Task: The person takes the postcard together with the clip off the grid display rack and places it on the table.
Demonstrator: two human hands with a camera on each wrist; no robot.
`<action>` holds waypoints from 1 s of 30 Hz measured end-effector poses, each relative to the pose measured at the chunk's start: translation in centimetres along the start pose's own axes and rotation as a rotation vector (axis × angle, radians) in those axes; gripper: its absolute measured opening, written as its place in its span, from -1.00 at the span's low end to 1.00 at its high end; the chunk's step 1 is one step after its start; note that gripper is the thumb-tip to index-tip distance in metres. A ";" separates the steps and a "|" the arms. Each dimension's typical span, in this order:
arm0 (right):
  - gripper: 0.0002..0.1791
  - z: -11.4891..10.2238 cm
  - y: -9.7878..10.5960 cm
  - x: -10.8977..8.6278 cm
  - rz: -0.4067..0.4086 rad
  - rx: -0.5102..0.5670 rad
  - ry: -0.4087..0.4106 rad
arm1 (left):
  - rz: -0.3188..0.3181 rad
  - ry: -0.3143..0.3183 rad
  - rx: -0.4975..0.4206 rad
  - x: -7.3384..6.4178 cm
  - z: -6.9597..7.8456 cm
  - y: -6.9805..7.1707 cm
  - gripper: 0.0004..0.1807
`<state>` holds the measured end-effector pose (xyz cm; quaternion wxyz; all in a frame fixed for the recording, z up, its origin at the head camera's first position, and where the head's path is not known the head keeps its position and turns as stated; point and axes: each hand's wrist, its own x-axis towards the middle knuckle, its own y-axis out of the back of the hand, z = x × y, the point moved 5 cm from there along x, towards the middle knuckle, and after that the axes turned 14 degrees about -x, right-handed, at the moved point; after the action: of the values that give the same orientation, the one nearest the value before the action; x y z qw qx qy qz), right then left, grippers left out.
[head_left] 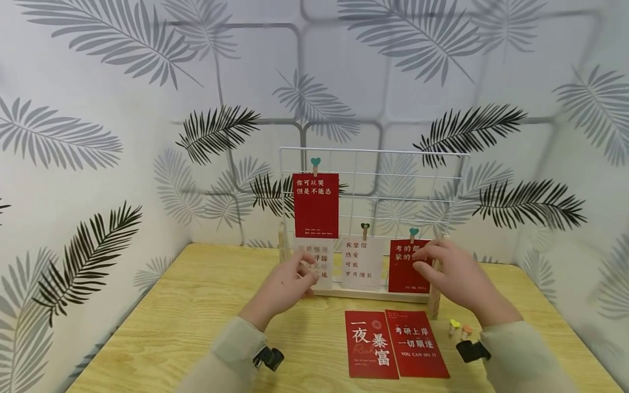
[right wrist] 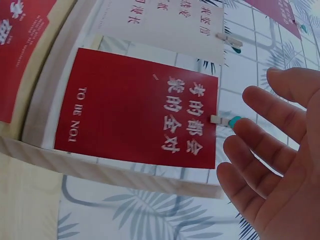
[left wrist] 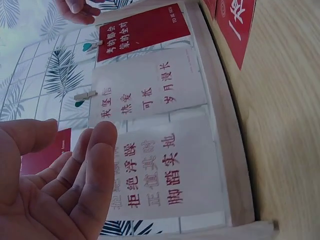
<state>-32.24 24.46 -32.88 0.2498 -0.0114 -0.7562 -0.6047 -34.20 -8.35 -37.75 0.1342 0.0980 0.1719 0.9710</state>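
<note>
My left hand is in front of the lower-left white card, fingers loosely bent with nothing in them. In the left wrist view that white card hangs on the grid behind the fingers. My right hand is beside the lower-right red card, its fingers relaxed and holding nothing. A clothespin with a teal heart pins that card's top edge, close to my right fingertips; contact is unclear. Between the hands hangs another white card on a dark-green-heart clothespin.
The white wire grid stands in a wooden base on the table. Its upper left carries a red card. Two red cards, one left and one right, lie in front. Yellow and orange heart clothespins lie right.
</note>
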 end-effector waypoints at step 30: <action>-0.76 -3.5 2.6 3.8 0.084 -0.109 0.125 | 0.110 -0.089 0.081 0.3 2.4 3.6 -0.58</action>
<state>-33.47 20.81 -28.54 0.3208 -0.0189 -0.7040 -0.6333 -34.74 -10.76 -34.22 0.0841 0.1556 0.1991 0.9639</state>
